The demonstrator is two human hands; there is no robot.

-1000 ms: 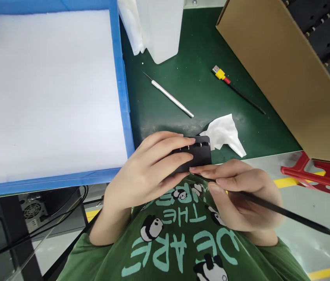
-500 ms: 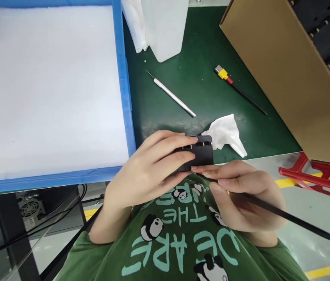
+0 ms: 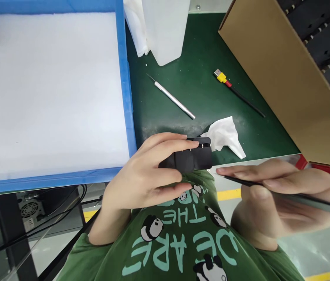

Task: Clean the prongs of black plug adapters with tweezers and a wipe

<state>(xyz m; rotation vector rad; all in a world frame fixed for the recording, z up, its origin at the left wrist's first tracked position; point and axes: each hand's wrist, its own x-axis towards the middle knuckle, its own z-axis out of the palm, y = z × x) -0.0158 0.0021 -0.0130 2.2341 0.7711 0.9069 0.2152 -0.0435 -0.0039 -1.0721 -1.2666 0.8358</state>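
Note:
My left hand [image 3: 150,175] is wrapped round a small black device [image 3: 192,158] with metal studs along its top edge, held just off the front edge of the green mat. My right hand [image 3: 279,199] pinches a long thin black stick [image 3: 305,198] like a pen. The stick's tip points left and sits a little to the right of the device, not touching it. A crumpled white wipe [image 3: 226,134] lies on the mat right behind the device.
A blue tray [image 3: 125,97] lined with white foam fills the left. On the green mat [image 3: 200,97] lie a silver pointed tool [image 3: 173,99] and a USB cable with a yellow plug [image 3: 222,77]. A white container [image 3: 165,27] stands behind; a cardboard box [image 3: 282,74] stands at right.
My right hand has pulled away to the right with the stick, which no longer touches the device. My left hand has turned the device slightly.

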